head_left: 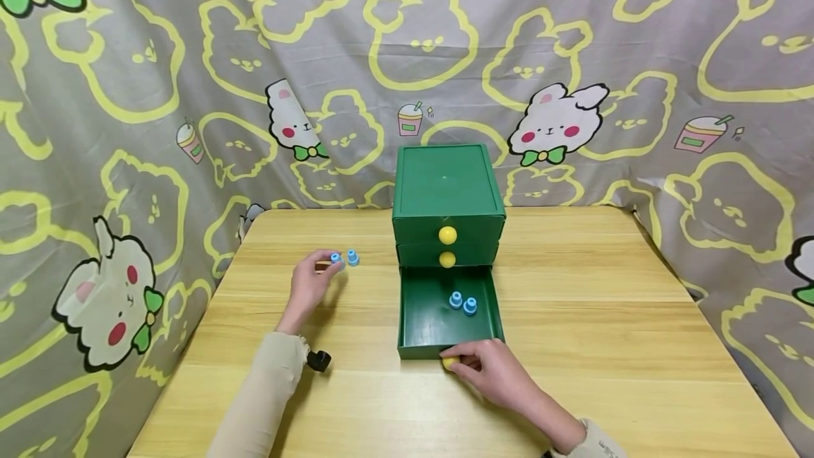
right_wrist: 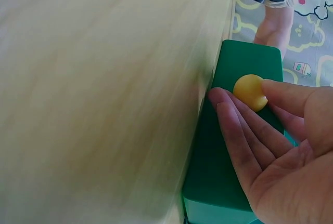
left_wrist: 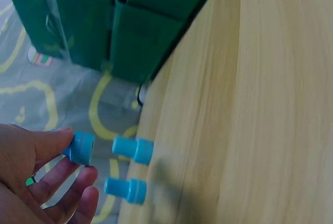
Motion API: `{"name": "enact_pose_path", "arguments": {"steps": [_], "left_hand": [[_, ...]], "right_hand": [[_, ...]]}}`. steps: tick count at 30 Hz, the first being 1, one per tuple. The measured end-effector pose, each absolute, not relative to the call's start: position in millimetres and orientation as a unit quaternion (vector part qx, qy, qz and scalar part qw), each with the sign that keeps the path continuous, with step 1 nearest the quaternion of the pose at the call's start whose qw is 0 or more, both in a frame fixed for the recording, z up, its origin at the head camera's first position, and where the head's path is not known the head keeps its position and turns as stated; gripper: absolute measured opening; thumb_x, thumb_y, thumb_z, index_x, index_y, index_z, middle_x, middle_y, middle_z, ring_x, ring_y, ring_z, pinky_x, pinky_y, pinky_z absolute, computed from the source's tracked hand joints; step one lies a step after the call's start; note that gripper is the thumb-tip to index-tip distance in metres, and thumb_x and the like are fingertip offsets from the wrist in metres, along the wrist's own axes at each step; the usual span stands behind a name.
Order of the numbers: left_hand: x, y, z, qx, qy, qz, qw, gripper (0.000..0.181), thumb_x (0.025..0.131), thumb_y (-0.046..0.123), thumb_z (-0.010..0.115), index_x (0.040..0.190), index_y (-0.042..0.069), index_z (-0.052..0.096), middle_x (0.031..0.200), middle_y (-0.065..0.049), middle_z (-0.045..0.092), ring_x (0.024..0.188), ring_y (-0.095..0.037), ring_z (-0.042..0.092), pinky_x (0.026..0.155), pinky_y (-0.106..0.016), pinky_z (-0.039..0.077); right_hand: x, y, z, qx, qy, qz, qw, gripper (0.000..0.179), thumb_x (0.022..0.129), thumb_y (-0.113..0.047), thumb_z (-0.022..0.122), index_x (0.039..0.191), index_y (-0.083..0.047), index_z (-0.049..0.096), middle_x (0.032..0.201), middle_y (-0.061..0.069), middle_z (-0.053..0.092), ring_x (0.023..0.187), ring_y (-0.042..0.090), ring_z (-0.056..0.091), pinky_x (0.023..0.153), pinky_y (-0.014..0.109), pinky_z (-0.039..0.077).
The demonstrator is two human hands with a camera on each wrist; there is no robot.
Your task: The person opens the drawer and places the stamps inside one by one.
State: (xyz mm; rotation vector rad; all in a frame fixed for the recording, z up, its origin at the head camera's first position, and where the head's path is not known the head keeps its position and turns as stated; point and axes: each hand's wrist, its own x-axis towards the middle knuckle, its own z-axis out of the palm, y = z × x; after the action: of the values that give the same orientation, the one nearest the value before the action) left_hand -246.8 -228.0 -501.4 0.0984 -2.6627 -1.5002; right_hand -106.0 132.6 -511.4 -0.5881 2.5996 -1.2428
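Note:
My left hand [head_left: 311, 281] pinches a small light-blue stepped peg [left_wrist: 81, 148] between thumb and fingers, raised above the tabletop. Beside it, in the left wrist view, two matching pegs, a nearer-to-cabinet peg [left_wrist: 133, 150] and another peg [left_wrist: 125, 190], stand with their wide ends down on the table. My right hand [head_left: 492, 370] grips the round yellow knob [right_wrist: 251, 93] of the bottom drawer [head_left: 426, 324], thumb on one side and fingers on the other. That drawer is pulled out of the green cabinet [head_left: 445, 179]. Inside it, two more blue pegs [head_left: 469, 306] stand close together.
Two upper drawers with yellow knobs, an upper knob [head_left: 448, 235] and a middle knob [head_left: 448, 260], are closed. The cabinet stands toward the back of the wooden table [head_left: 604, 316]. A patterned cloth [head_left: 445, 41] hangs behind and at both sides.

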Motion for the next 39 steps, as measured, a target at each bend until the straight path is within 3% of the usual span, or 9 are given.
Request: {"name": "enact_pose_path", "arguments": {"steps": [9,19,28,39], "left_hand": [[-242.5,-209.4,-495.4,-0.007,-0.868,-0.495,0.037,0.029,0.098,0.017,0.072,0.125,0.005,0.072,0.121,-0.016,0.072,0.110,-0.033,0.066,0.088,-0.035,0.057],[-233.9,-189.6,-488.9,-0.046,-0.860,-0.508,0.031,0.026,0.098,0.017,0.072,0.123,0.010,0.074,0.119,-0.012,0.071,0.108,-0.031,0.067,0.095,-0.045,0.056],[-231.4,-174.1,-480.4,-0.061,-0.857,-0.511,0.021,0.024,0.099,0.021,0.071,0.123,0.015,0.074,0.116,-0.007,0.072,0.108,-0.028,0.066,0.095,-0.043,0.056],[-227.0,-144.1,-475.2,-0.109,-0.853,-0.510,0.021,0.019,0.098,0.017,0.072,0.115,0.012,0.076,0.112,-0.007,0.072,0.100,-0.025,0.068,0.092,-0.042,0.058]], "right_hand": [[-106.2,133.0,-512.8,-0.201,0.880,-0.420,0.098,0.019,0.095,-0.015,0.075,0.112,-0.017,0.082,0.109,0.001,0.080,0.084,-0.001,0.070,0.072,0.021,0.057],[-106.0,132.3,-512.9,-0.200,0.879,-0.420,0.101,0.019,0.095,-0.017,0.075,0.113,-0.017,0.081,0.110,0.001,0.079,0.085,-0.001,0.070,0.073,0.021,0.057],[-105.7,132.5,-511.5,-0.201,0.880,-0.419,0.096,0.019,0.095,-0.016,0.074,0.113,-0.017,0.081,0.109,0.001,0.080,0.085,-0.001,0.070,0.073,0.020,0.057],[-105.2,131.9,-511.8,-0.201,0.880,-0.420,0.099,0.019,0.095,-0.015,0.074,0.113,-0.017,0.081,0.109,0.001,0.080,0.085,-0.001,0.070,0.072,0.020,0.057]]}}
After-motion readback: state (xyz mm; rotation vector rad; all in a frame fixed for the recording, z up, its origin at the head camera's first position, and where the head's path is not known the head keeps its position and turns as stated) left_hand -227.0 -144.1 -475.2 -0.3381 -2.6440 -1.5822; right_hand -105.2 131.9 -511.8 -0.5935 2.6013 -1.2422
